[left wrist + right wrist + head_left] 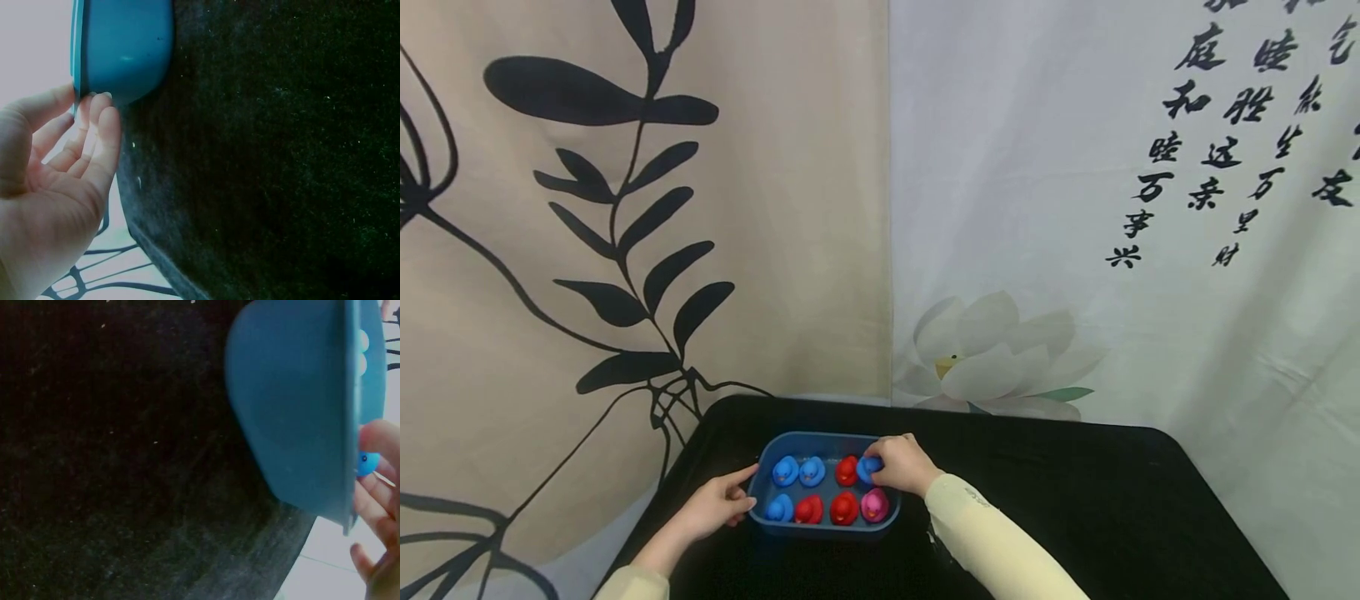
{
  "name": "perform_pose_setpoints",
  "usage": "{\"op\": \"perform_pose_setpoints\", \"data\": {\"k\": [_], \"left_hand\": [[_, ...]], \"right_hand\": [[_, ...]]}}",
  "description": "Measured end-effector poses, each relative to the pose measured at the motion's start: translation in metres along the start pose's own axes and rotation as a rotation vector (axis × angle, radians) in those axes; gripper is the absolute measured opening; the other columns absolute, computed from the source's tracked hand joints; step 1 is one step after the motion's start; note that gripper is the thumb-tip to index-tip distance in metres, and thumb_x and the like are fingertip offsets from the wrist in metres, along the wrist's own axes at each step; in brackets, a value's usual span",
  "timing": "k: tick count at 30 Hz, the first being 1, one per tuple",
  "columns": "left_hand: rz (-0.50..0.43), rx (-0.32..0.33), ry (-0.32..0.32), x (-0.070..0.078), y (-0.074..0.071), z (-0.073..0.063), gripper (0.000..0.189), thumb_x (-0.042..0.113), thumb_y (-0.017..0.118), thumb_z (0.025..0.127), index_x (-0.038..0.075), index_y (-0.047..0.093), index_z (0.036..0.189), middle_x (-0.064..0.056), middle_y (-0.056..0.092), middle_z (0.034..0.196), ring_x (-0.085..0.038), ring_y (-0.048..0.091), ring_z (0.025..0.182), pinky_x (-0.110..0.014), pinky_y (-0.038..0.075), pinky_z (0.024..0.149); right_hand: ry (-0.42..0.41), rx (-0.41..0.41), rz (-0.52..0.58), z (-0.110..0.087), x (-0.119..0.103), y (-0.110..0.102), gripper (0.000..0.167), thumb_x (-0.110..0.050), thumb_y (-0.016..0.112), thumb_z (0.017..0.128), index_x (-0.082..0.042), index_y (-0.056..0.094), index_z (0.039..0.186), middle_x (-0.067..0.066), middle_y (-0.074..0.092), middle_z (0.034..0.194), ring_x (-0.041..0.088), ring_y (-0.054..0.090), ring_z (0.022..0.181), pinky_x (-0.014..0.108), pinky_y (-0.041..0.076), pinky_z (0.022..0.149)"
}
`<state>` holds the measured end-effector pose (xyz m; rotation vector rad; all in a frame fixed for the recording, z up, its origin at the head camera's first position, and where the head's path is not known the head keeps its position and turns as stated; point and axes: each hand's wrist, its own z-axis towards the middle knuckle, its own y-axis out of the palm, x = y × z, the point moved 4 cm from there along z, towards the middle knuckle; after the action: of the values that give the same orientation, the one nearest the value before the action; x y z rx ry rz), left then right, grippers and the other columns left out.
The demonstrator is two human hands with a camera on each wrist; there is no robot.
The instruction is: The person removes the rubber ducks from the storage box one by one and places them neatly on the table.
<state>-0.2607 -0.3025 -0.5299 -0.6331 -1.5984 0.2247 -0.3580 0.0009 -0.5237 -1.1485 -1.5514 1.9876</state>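
Note:
A blue rectangular tub [820, 530] stands on the black-covered table, with small toy ducks in two rows inside. My right hand [904, 464] reaches over its right end and pinches a blue toy duck [868, 468] between thumb and fingers; the duck's head shows beside the rim in the right wrist view [367, 464]. Just left of it is a red duck [846, 472], and a pink duck [875, 505] sits in front. Two blue ducks [812, 472] fill the back left. My left hand [713, 502] touches the tub's left end, index finger extended and fingertips at the rim.
The front row also has a blue duck [779, 507] and two red ducks [844, 508]. The black table [1075, 508] stretches right, its back edge near a printed cloth backdrop [805, 208] with dark leaves and writing.

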Motion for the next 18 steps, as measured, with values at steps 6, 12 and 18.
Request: {"op": "perform_pose_setpoints", "data": {"k": [6, 12, 18], "left_hand": [[-0.002, 0.003, 0.002, -0.002, 0.000, 0.001, 0.065, 0.011, 0.063, 0.090, -0.010, 0.034, 0.143, -0.010, 0.061, 0.080, -0.030, 0.063, 0.075, -0.036, 0.054, 0.063], [-0.001, 0.003, 0.005, -0.001, 0.000, 0.000, 0.065, 0.012, 0.063, 0.089, -0.010, 0.034, 0.143, -0.011, 0.061, 0.081, -0.028, 0.062, 0.074, -0.036, 0.054, 0.063], [-0.001, 0.002, 0.006, -0.002, -0.001, 0.000, 0.065, 0.012, 0.063, 0.089, -0.010, 0.033, 0.143, -0.010, 0.061, 0.081, -0.028, 0.062, 0.074, -0.036, 0.054, 0.063]], "right_hand": [[-0.007, 0.022, 0.108, -0.002, -0.005, -0.008, 0.029, -0.022, 0.077, 0.080, -0.010, 0.074, 0.106, -0.003, 0.066, 0.095, 0.006, 0.054, 0.076, 0.020, 0.051, 0.071], [-0.019, 0.038, 0.182, -0.009, -0.005, -0.012, 0.030, -0.022, 0.077, 0.081, -0.011, 0.072, 0.108, -0.007, 0.061, 0.092, 0.006, 0.054, 0.078, 0.019, 0.050, 0.069], [-0.023, 0.061, 0.247, -0.017, -0.001, -0.019, 0.032, -0.021, 0.076, 0.081, -0.011, 0.071, 0.112, -0.007, 0.062, 0.096, 0.007, 0.057, 0.085, 0.019, 0.050, 0.071]]}}
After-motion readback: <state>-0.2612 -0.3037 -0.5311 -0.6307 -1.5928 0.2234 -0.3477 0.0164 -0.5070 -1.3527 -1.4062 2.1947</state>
